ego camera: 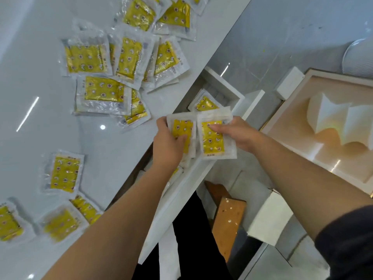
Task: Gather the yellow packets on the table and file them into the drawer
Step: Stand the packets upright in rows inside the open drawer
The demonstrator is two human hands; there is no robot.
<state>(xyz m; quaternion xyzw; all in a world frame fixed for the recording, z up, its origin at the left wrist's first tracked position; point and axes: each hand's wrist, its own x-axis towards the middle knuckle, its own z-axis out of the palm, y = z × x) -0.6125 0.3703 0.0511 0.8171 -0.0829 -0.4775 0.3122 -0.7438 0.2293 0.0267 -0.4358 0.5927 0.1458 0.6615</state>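
Observation:
Over the open white drawer point(222, 81) below the table edge, my left hand point(167, 146) grips a small stack of yellow packets point(182, 128), thumb on top. Beside it my right hand point(240, 136) holds another yellow packet point(214, 141), fingers lying across its upper part. One more packet point(205, 104) lies inside the drawer behind them. Several yellow packets lie scattered on the white table point(30, 110): a loose pile point(121, 63) at the top middle, and a few point(64, 172) near the lower left.
A wooden stool point(228, 217) stands on the floor below the drawer. A shallow framed box with white folded paper shapes point(333, 122) lies at the right. A small white box point(289, 82) and a white block point(268, 217) sit nearby.

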